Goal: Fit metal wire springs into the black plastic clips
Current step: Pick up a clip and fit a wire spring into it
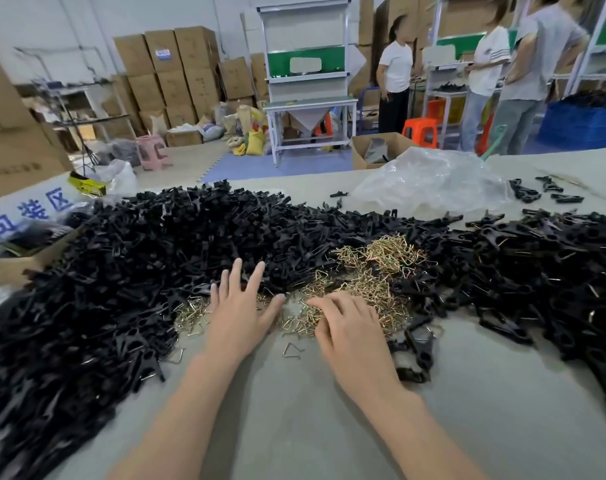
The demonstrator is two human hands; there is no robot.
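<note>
Reaching forward over the grey cloth-covered surface (294, 427), the person is spreading the left hand (239, 317) flat, fingers straight and apart, above the near edge of the brass-coloured metal wire springs (374, 271). The right hand (350, 337) is curling its fingers down into the same tangle. Whether it is pinching a spring cannot be told, since the fingertips are hiding among the wires. The springs are lying in a loose heap mid-surface, with a big pile of black plastic clips (156, 258) ringing them on the left, behind and on the right. One stray triangular wire spring (292, 349) is sitting apart between the two hands.

The wires are looking hooked into one another, so a pull is likely dragging up a clump rather than one piece, scattering springs in among the clips. The clip pile is sloping toward the springs, and a careless sweep is risking a slide that buries them. Sharp wire ends are also threatening the fingertips.

At the left edge, an open brown cardboard box (21, 251) is holding dark items too blurred to name. A crumpled clear plastic bag (429, 181) is lying on the far side, its contents unclear. Beyond the surface, a second open cardboard carton (377, 147) is holding something dark grey, and a blue plastic crate (581, 123) is carrying a heap of black parts.
</note>
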